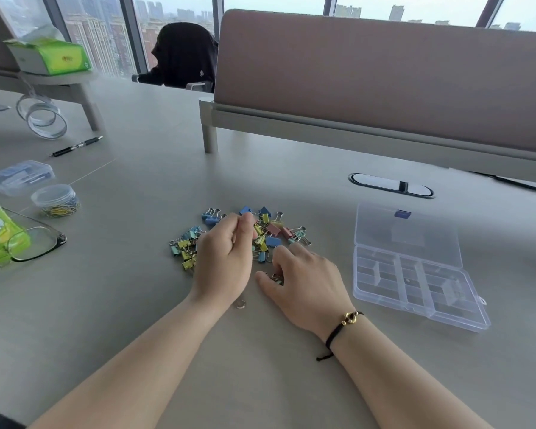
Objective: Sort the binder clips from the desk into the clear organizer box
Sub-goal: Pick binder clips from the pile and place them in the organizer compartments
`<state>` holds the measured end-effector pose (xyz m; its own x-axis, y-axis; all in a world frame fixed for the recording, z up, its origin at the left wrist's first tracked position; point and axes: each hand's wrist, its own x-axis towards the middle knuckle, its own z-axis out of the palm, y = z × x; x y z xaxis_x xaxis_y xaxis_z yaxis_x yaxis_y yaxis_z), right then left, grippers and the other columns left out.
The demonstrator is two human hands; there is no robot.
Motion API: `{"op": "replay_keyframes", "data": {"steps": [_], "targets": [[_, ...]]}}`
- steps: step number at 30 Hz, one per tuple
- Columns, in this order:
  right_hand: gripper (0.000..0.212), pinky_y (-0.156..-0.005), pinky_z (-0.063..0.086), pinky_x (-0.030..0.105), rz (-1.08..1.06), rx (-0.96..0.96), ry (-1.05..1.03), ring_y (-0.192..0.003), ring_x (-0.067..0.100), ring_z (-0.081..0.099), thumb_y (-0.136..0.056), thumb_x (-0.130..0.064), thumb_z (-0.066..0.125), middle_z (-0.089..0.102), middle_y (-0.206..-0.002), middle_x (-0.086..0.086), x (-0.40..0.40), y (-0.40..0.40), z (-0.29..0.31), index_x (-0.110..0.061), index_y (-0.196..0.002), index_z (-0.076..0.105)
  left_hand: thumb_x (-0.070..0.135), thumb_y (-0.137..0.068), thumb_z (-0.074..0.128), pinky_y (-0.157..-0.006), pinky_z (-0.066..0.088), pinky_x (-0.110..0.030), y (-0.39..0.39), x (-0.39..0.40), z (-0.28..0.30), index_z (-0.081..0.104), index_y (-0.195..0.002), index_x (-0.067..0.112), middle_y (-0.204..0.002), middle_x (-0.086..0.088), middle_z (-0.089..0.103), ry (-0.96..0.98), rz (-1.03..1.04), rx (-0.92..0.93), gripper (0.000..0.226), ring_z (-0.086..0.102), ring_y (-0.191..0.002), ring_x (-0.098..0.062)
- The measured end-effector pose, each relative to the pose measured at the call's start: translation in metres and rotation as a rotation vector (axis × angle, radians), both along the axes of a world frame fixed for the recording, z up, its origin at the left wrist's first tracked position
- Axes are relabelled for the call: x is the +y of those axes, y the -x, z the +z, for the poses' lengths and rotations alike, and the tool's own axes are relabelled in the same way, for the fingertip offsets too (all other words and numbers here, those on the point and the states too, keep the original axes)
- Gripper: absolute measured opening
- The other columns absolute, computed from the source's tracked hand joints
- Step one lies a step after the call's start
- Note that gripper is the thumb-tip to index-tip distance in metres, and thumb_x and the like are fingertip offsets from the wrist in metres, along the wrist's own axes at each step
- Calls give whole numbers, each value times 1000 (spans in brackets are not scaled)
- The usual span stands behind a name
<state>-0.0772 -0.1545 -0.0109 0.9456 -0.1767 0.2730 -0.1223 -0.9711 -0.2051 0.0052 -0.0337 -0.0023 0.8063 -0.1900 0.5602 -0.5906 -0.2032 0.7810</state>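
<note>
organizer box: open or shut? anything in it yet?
Open: the box has its lid flipped back flat. Compartments look empty.

Dozens of clips (273, 233) lie piled at my twelve o'clock, too tangled to count. One open box (415, 264) at two o'clock. At ten o'clock: one pen (76, 146), two tape rolls (42, 116), one pair of glasses (28, 246).

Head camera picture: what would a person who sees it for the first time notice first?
First, the heap of small coloured metal binder clips at the middle of the grey desk, with the left hand and the right hand resting on it. Next, the clear plastic organizer box, lying open to the right of the heap, its compartments seemingly empty.
</note>
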Motion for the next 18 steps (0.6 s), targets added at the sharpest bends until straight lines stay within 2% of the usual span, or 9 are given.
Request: {"op": "replay_keyframes", "data": {"steps": [4, 9, 13, 18], "targets": [[36, -62, 47, 35, 31, 18, 67, -69, 23, 53, -91, -56, 40, 54, -80, -5, -1, -3, 3, -21, -82, 43, 24, -102, 47, -51, 31, -12, 3, 0, 1, 58, -69, 9, -50, 15, 53, 11, -22, 7, 38, 48, -48, -4], [28, -60, 48, 37, 32, -35, 41, -64, 25, 54, -90, -51, 40, 55, -73, -3, -2, -2, 2, -23, -83, 40, 28, -102, 47, -50, 31, -19, 0, 2, 1, 55, -67, 12, -49, 15, 50, 29, -39, 43, 39, 42, -46, -7], [26, -58, 45, 34, 43, -21, 45, -63, 24, 53, -91, -49, 40, 55, -71, -4, -4, -2, 0, -24, -84, 39, 29, -101, 48, -50, 31, -19, 2, 1, 1, 56, -67, 11, -48, 15, 50, 29, -54, 66, 39, 42, -46, -6], [23, -56, 38, 31, 130, -33, 68, -71, 19, 50, -92, -47, 41, 51, -79, -7, -5, -2, -1, -27, -83, 37, 31, -101, 50, -49, 31, -21, 2, 0, 0, 57, -67, 10, -46, 12, 46, 16, -70, 74, 40, 39, -46, -7]]}}
